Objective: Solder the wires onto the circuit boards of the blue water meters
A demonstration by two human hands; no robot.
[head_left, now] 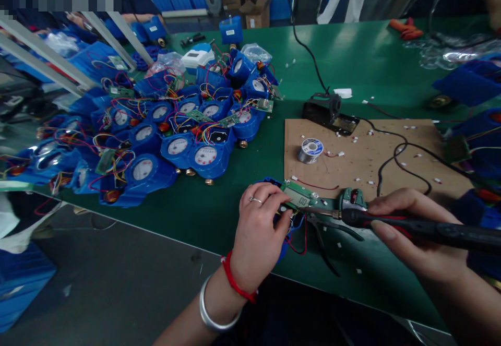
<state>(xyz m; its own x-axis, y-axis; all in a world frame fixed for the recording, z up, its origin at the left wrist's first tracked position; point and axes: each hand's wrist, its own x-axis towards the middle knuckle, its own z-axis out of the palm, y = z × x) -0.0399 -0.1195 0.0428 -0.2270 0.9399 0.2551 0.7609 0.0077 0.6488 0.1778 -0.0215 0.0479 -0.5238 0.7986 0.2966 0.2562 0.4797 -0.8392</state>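
Observation:
My left hand [261, 221] is closed on a small green circuit board [296, 193] with a lit display, holding it over a blue meter housing [284, 252] at the table's front edge. The fingers cover part of the housing and its wires. In my right hand [420, 231] is a black soldering iron [395, 224]. Its metal tip reaches the lower edge of the board; whether it touches cannot be made out. Beneath the iron, a pair of pliers [326, 236] with dark handles lies on the table beside the housing.
Many blue meters [205, 155] with loose wires crowd the left. A solder spool [310, 151] sits on a cardboard sheet [410, 164], behind it a black iron stand [331, 115]. Cables cross the cardboard. More blue meters [472, 82] stand at right. People are partly visible across the green table [313, 38].

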